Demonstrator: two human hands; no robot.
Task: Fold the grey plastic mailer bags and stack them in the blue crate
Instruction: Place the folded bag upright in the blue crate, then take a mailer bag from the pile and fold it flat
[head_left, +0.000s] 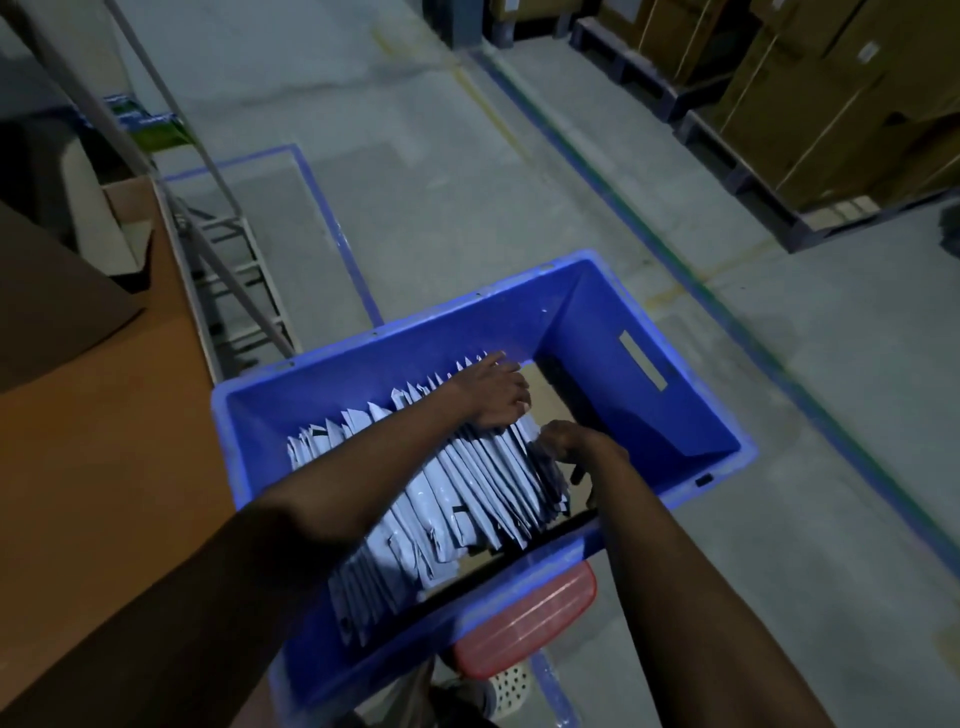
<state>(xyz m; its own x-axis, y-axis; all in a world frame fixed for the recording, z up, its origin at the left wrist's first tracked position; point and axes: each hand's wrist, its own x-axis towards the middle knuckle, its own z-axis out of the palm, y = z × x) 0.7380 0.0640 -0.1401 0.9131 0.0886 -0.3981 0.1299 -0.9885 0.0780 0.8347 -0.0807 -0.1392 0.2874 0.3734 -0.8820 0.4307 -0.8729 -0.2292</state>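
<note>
The blue crate (613, 317) stands in front of me and holds a row of several folded grey mailer bags (467, 483) standing on edge, leaning from the left wall toward the middle. Bare cardboard (545, 400) lines the crate floor to the right of the row. My left hand (493, 395) rests flat on the tops of the bags at the row's right end, fingers fairly straight. My right hand (563, 444) is at the near right end of the row, its fingers curled down onto the last, darker folded bag (548, 470).
A brown table (104, 441) with an open cardboard box (130, 208) runs along the left, with a metal frame (228, 244) behind it. A red stool (524, 618) shows under the crate. Pallets of cartons (810, 119) line the far right beyond blue floor tape.
</note>
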